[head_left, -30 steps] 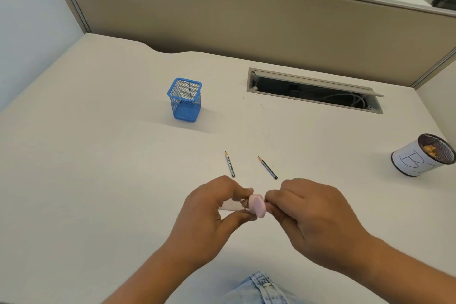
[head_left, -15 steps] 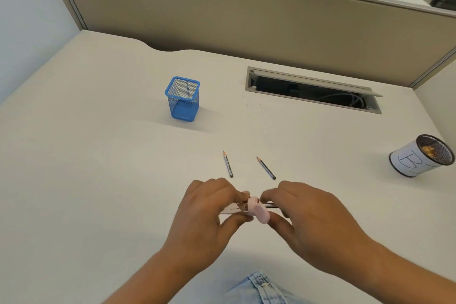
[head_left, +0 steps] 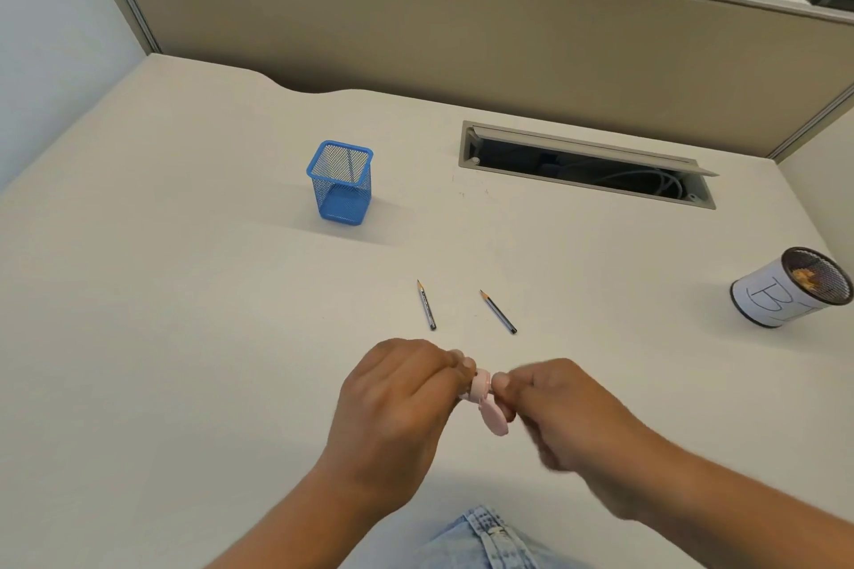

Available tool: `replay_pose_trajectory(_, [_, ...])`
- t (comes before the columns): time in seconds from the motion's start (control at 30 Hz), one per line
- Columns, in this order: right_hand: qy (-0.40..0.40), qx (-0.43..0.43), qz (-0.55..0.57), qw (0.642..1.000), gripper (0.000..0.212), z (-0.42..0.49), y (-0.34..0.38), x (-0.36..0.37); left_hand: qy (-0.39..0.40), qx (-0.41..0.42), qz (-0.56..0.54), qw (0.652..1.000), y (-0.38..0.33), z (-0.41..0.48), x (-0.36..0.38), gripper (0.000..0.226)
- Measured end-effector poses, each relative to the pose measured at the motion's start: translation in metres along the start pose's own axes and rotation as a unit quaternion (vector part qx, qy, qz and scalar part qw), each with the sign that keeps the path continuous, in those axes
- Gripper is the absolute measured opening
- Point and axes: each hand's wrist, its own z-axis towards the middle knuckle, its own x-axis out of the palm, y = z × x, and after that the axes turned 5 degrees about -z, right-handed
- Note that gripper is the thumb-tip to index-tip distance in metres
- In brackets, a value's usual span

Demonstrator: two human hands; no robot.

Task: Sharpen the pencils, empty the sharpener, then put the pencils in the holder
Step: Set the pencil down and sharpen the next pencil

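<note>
My left hand point(head_left: 397, 407) grips a small pink sharpener point(head_left: 483, 387) just above the desk's near edge. A pink flap of it hangs down toward me. My right hand point(head_left: 568, 416), blurred by motion, pinches right up against the sharpener's other side; the pencil it held a moment ago is hidden by its fingers. Two short dark pencils lie on the desk beyond my hands, one at the left point(head_left: 426, 305) and one at the right point(head_left: 498, 312), both with sharp tips pointing away. A blue mesh holder point(head_left: 341, 183) stands upright farther back on the left.
A mesh cup wrapped in white paper marked "B" point(head_left: 781, 291) stands at the right edge with shavings inside. An open cable slot point(head_left: 587, 164) cuts into the desk at the back. A tan partition point(head_left: 462, 23) closes off the rear.
My right hand has twisted and closed in on the sharpener, hiding the bit of pencil that showed half a second ago. The pink flap now hangs lower. The desk pencils have not moved.
</note>
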Motion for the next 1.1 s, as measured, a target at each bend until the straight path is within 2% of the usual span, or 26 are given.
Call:
replay_pose_trajectory(0.03, [0.058,0.106,0.119,0.985,0.043,0.001,0.004,-0.001,0.006,0.012,0.008,1.0,0.001,-0.001,0.002,0.004])
replay_pose_trajectory(0.07, [0.096,0.167,0.185,0.964,0.042,0.001,0.006,-0.002,0.011,0.017,0.011,1.0,0.002,-0.002,0.003,0.005])
replay_pose_trajectory(0.13, [0.125,0.194,0.204,0.951,0.039,0.002,0.008,-0.004,0.017,0.013,0.009,1.0,0.005,-0.003,0.004,0.005])
replay_pose_trajectory(0.27, [0.11,0.132,0.168,0.971,0.034,0.006,0.008,-0.004,0.038,-0.011,0.018,0.999,0.01,0.0,0.004,0.003])
replay_pose_trajectory(0.37, [0.064,0.072,0.109,0.989,0.038,0.012,0.002,-0.006,0.059,-0.054,0.023,0.997,0.016,0.003,0.0,0.003])
replay_pose_trajectory(0.47, [0.025,0.042,0.128,0.991,0.039,0.022,-0.004,-0.01,0.084,-0.157,-0.002,0.984,0.02,0.003,-0.002,0.021])
replay_pose_trajectory(0.53, [0.009,0.034,0.135,0.99,0.038,0.03,-0.01,-0.01,0.09,-0.242,-0.059,0.964,0.02,0.002,-0.001,0.031])
replay_pose_trajectory(0.63, [-0.015,0.023,0.124,0.992,0.031,0.046,-0.02,-0.008,0.085,-0.336,-0.133,0.928,0.022,-0.001,0.008,0.029])
replay_pose_trajectory(0.77, [-0.089,-0.024,0.039,0.995,0.012,0.074,-0.033,-0.007,0.081,-0.391,-0.188,0.897,0.026,-0.003,0.018,0.031])
replay_pose_trajectory(0.87, [-0.175,-0.098,-0.116,0.973,0.006,0.097,-0.041,-0.008,0.086,-0.415,-0.245,0.872,0.029,-0.006,0.026,0.029])
replay_pose_trajectory(0.93, [-0.201,-0.117,-0.191,0.954,0.005,0.111,-0.044,-0.009,0.089,-0.425,-0.274,0.858,0.033,-0.008,0.035,0.029])
replay_pose_trajectory(1.1, [-0.213,-0.121,-0.293,0.924,0.015,0.136,-0.047,-0.005,0.101,-0.451,-0.289,0.838,0.041,-0.016,0.057,0.03])
